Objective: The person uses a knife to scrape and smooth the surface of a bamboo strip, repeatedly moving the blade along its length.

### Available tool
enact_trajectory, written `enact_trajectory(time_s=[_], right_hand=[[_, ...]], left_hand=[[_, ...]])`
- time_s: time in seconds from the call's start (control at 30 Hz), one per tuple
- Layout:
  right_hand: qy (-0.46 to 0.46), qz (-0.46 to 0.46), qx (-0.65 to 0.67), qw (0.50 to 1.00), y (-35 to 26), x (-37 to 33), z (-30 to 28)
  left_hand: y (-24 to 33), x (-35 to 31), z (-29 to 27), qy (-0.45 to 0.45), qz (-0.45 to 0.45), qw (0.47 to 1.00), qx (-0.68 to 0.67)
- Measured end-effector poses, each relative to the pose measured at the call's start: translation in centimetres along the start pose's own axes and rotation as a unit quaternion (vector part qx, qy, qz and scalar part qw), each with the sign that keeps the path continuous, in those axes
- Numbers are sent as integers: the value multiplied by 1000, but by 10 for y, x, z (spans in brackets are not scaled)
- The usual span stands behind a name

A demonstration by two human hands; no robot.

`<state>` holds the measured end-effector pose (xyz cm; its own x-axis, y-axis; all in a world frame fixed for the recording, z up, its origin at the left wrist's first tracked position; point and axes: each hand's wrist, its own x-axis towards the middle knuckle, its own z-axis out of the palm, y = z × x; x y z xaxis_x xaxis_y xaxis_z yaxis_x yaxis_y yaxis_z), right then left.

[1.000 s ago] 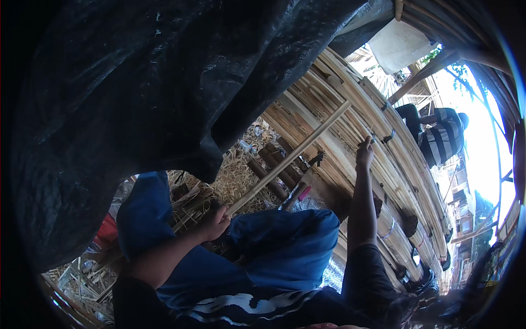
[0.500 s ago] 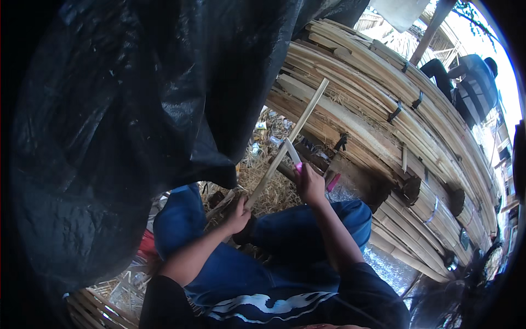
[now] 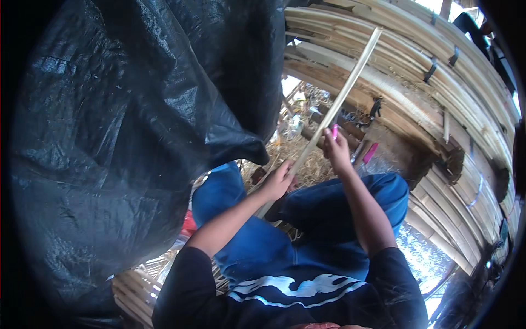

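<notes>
A long pale strip of bamboo or wood (image 3: pixel 350 82) slants up and to the right between my knees. My left hand (image 3: pixel 278 182) is closed around its lower part. In my closed right hand (image 3: pixel 338 152) is a knife with a pink handle (image 3: pixel 335 131), held close to the strip's right side at about mid-length. Little of the blade shows; I cannot tell whether it touches the strip. Blue trousers (image 3: pixel 339 211) cover my legs on both sides of the strip's lower end.
A black plastic sheet (image 3: pixel 131 137) hangs along the left. Tied bundles of split strips (image 3: pixel 405 60) are stacked at the far right. Shavings (image 3: pixel 304 156) litter the ground ahead, and a pink object (image 3: pixel 370 153) lies right of my right hand.
The whole view has shifted, so hands and strip appear farther right. The knife has turned from pointing up-left, with its blade plainly showing, to lying close along the strip.
</notes>
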<state>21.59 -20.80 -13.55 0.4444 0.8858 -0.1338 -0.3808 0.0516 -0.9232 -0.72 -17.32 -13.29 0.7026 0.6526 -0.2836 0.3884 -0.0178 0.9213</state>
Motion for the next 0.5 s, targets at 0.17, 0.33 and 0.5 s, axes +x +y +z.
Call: enact_trajectory(time_s=[0.17, 0.33, 0.5], right_hand=[[52, -28, 75, 995, -7, 11, -18], [138, -31, 106, 984, -4, 15, -13], [134, 12, 174, 976, -5, 13, -20]], left_hand=[[38, 28, -2, -70, 43, 996, -47], [22, 50, 19, -55, 22, 994, -87], [37, 45, 21, -78, 6, 990, -119]])
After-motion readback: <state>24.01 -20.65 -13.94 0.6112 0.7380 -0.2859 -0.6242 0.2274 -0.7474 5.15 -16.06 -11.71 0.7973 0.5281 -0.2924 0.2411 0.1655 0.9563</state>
